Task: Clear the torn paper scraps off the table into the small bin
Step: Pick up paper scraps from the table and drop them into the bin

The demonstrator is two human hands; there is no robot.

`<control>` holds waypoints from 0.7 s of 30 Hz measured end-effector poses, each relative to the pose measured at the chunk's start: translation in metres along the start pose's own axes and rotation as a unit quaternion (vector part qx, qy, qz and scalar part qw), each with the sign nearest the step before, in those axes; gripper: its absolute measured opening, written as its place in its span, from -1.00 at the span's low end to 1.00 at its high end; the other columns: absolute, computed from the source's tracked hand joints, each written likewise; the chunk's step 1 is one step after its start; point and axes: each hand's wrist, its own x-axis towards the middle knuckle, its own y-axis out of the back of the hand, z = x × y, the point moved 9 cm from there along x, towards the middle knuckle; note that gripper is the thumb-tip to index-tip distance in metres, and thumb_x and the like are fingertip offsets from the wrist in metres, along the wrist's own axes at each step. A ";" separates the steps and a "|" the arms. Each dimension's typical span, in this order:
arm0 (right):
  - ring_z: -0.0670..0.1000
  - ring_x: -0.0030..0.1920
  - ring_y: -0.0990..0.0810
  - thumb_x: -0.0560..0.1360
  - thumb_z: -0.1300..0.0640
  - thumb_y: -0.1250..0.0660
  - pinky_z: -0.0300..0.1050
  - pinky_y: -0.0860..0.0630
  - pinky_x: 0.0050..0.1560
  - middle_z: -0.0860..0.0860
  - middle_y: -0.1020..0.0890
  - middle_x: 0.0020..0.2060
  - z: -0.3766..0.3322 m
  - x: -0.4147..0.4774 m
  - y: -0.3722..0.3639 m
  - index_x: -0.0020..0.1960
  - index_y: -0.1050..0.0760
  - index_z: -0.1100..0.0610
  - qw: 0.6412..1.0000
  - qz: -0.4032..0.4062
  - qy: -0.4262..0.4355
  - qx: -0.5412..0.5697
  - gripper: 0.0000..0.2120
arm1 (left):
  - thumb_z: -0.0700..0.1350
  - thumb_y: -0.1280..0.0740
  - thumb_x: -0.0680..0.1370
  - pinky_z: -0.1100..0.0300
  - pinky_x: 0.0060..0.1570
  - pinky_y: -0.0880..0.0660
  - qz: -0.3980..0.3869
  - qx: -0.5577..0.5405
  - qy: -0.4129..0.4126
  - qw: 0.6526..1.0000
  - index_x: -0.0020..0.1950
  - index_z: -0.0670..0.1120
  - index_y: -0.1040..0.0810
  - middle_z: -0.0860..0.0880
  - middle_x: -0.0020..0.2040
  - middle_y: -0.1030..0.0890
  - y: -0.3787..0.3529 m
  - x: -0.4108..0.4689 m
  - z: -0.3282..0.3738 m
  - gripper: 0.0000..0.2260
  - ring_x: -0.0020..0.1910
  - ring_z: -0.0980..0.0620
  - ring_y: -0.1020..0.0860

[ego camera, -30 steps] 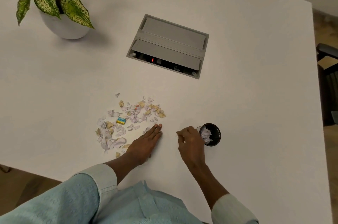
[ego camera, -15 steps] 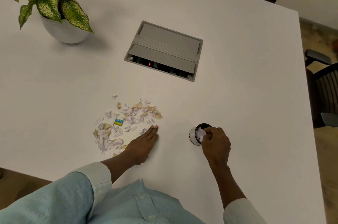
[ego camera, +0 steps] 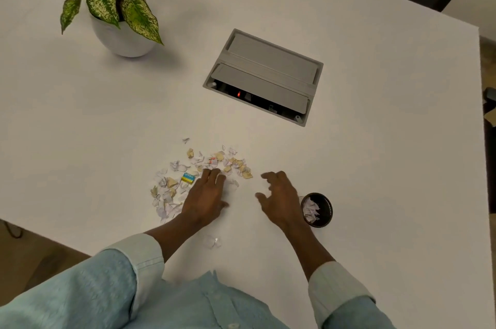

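Mostly jagged paper scraps (ego camera: 214, 159), round bin (ego camera: 327, 204)

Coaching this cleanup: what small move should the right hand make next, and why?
Probably the right hand reaches left to pinch torn white and tan paper scraps: it hovers empty beside the small black round bin, with most scraps on the white table.

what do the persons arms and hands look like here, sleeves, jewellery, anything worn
Both arms are in long light blue sleeves of a faintly textured fabric, folded back at the cuff. The left sleeve and right sleeve leave the forearms bare. The left hand and right hand are bare too: no gloves, and no ring, watch or bracelet shows. The sleeves match a buttoned shirt.
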 end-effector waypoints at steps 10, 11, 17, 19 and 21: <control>0.13 0.37 -0.34 0.36 -0.09 -0.59 0.14 -0.61 0.12 0.09 -0.26 0.35 -0.018 0.064 -0.061 0.61 0.00 -0.13 0.983 -0.137 0.026 -0.121 0.04 | -0.06 -0.52 0.52 -0.12 0.52 -0.29 -0.080 -0.030 0.025 0.996 0.68 0.00 0.06 -0.13 0.69 0.13 -0.030 0.023 -0.017 -0.07 0.67 -0.23 0.04; 0.11 0.35 -0.35 0.35 -0.08 -0.60 0.13 -0.61 0.11 0.08 -0.26 0.32 -0.021 0.068 -0.063 0.60 -0.02 -0.15 0.983 -0.140 0.029 -0.116 0.03 | -0.09 -0.50 0.54 -0.11 0.54 -0.25 -0.082 -0.042 0.021 0.995 0.68 0.00 0.07 -0.14 0.69 0.14 -0.032 0.024 -0.017 -0.08 0.67 -0.23 0.06; 0.09 0.26 -0.42 0.41 -0.01 -0.57 0.05 -0.58 0.05 0.05 -0.32 0.24 -0.040 0.080 -0.072 0.42 -0.33 -0.09 0.983 -0.142 0.052 -0.100 -0.32 | -0.07 -0.20 0.70 -0.04 0.42 -0.38 -0.060 -0.106 -0.001 0.993 0.52 -0.06 -0.27 -0.13 0.55 -0.29 -0.025 0.029 -0.008 -0.61 0.47 -0.15 -0.32; 0.10 0.20 -0.44 0.45 0.02 -0.52 0.04 -0.57 0.03 0.06 -0.36 0.19 -0.042 0.077 -0.074 0.29 -0.40 -0.02 0.984 -0.135 0.056 -0.106 -0.52 | 0.01 -0.08 0.72 0.07 0.12 -0.48 -0.019 -0.102 -0.007 0.995 0.27 -0.02 -0.36 -0.05 0.26 -0.47 -0.018 0.029 -0.006 -0.81 0.16 -0.10 -0.44; 0.12 0.14 -0.47 0.51 0.06 -0.45 0.04 -0.56 0.01 0.07 -0.42 0.13 -0.042 0.071 -0.075 0.18 -0.45 0.04 0.986 -0.124 0.055 -0.098 -0.70 | -0.09 -0.11 0.71 0.22 -0.06 -0.35 -0.022 -0.081 -0.013 0.996 0.13 -0.01 -0.36 -0.01 0.11 -0.45 -0.015 0.028 -0.004 -0.94 0.04 -0.01 -0.39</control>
